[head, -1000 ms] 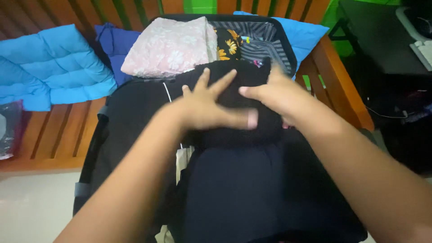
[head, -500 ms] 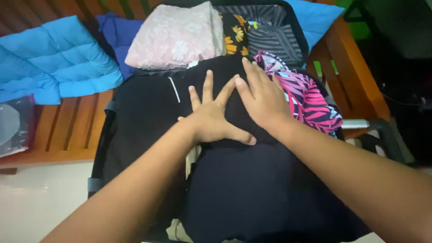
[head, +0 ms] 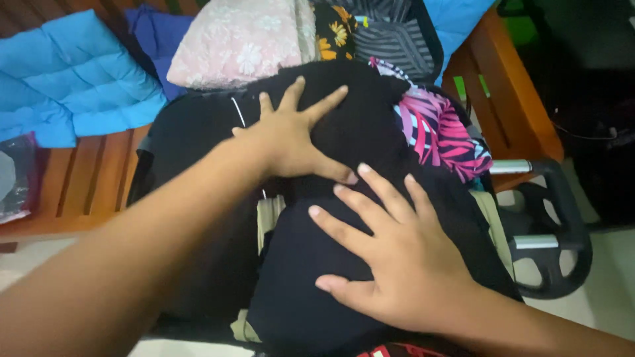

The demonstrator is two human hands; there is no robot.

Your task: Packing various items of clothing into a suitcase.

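The head view looks down into one open suitcase (head: 433, 46), black-rimmed with a grey striped lining, lying on a slatted wooden bench (head: 86, 185). It is packed full of folded clothes. On top in the middle lies a black knitted garment (head: 357, 125), fuzzy in texture; just below it, towards the person, is a smoother dark navy garment (head: 297, 277). At the far end sit a pale pink lace-patterned bundle (head: 238, 39) and, beside it, a black cloth with yellow-orange flowers (head: 331, 33). On the right edge a pink, black and white leaf-print cloth (head: 440, 132) bulges out from under the black knit. A strip of beige fabric (head: 268, 221) shows at the navy garment's left side.

Two hands are in view, both flat with fingers spread, gripping nothing. The left hand (head: 288, 142) presses on the black knitted garment. The right hand (head: 397, 264) presses on the dark navy garment, its fingertips near the left thumb.

On the bench left of the suitcase lies one light blue quilted cushion (head: 73, 79). Right of the suitcase, on the floor, stands a black wheel-shaped frame with silver bars (head: 552, 225).
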